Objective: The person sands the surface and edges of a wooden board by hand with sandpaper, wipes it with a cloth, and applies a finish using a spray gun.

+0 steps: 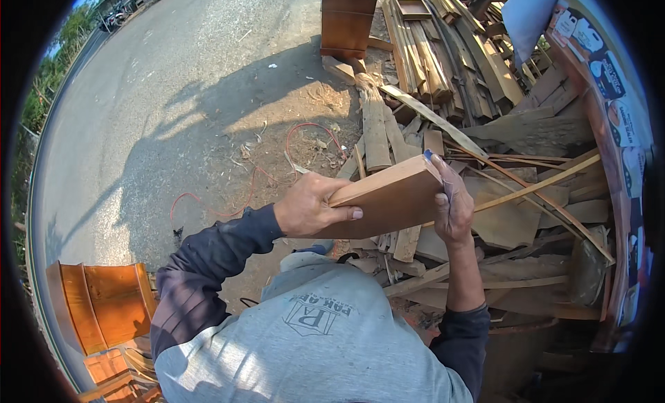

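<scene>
A flat brown wooden board (388,207), with a paler long edge turned up, is held tilted in front of my chest. My left hand (313,205) is closed round its left part, thumb lying on the near face. At the board's right end my right hand (454,203) grips it, fingers bent over the end and thumb near the face. Something small and blue (428,154) shows at those fingertips by the upper corner; its kind I cannot make out. Pale dust coats the right fingers.
Scrap planks (547,143) and offcuts lie heaped on the right. A varnished wooden cabinet (345,25) stands at the far side, and another varnished piece (104,306) at lower left. A thin red cord (251,188) snakes over the ground. A printed banner (627,139) borders the right.
</scene>
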Action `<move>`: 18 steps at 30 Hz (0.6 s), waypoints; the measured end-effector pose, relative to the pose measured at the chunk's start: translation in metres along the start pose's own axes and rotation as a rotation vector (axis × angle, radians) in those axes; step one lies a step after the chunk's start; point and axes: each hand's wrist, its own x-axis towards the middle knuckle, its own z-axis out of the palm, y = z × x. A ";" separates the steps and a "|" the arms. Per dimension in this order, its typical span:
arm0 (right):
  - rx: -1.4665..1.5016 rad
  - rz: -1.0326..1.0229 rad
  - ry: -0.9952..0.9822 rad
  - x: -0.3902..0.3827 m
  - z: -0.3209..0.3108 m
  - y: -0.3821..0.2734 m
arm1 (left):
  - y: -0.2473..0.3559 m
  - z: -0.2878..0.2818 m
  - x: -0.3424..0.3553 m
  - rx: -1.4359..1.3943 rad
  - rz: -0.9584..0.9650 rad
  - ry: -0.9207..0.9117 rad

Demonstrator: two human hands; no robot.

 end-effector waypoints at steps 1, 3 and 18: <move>-0.021 0.192 -0.047 -0.053 -0.010 0.026 | 0.004 -0.001 0.002 -0.026 -0.015 0.016; 0.012 0.437 -0.061 -0.110 -0.011 0.033 | 0.005 0.003 -0.002 -0.051 -0.041 -0.038; 0.078 0.485 0.083 -0.101 0.007 -0.019 | 0.010 0.025 -0.003 -0.047 -0.266 -0.229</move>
